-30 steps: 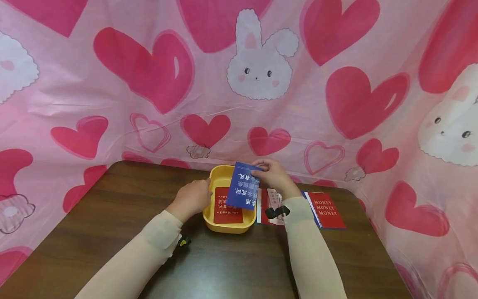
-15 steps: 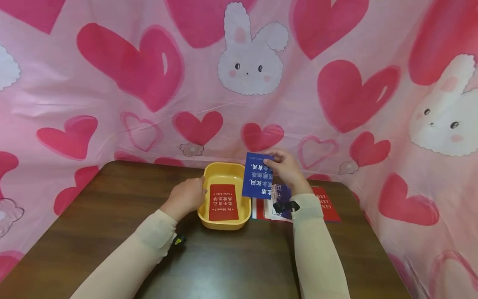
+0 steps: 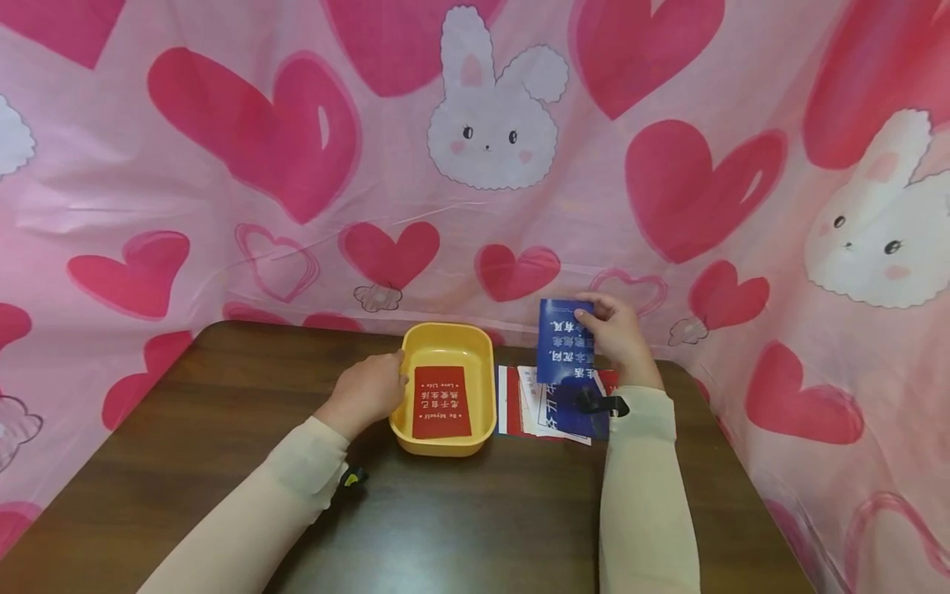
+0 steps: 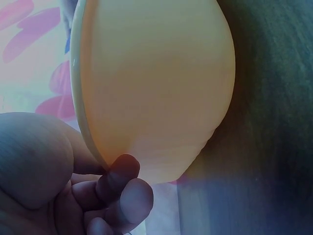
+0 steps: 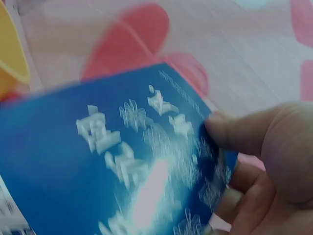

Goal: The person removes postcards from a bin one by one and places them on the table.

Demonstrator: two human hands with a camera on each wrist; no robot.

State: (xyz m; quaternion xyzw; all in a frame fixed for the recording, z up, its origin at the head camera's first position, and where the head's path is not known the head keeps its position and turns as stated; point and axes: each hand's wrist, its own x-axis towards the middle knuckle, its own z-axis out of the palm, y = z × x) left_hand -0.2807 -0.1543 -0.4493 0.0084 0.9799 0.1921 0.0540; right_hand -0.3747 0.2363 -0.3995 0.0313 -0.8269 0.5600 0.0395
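Note:
My left hand point(image 3: 367, 392) grips the left rim of a yellow plastic tub point(image 3: 444, 449); the left wrist view shows thumb and fingers point(image 4: 123, 171) pinching that rim. Inside the tub lies a red card point(image 3: 441, 403) with white lettering. Between thumb and fingers of my right hand point(image 3: 618, 334) is a blue card point(image 3: 562, 342) with white characters, raised above the table to the right of the tub. Glare whitens part of the blue card point(image 5: 98, 147) in the right wrist view. Below it, overlapping red, white and blue cards point(image 3: 530, 404) lie on the table, partly hidden by the right wrist.
The brown wooden table point(image 3: 438, 528) stretches toward me and to both sides. A pink curtain point(image 3: 416, 190) printed with hearts and rabbits hangs right behind the table's far edge. Part of another red card point(image 3: 608, 379) shows beside the right wrist.
My right hand has carried the blue card rightward, from over the tub to above the loose cards. The red card in the tub is now fully uncovered. My left hand keeps its hold on the rim.

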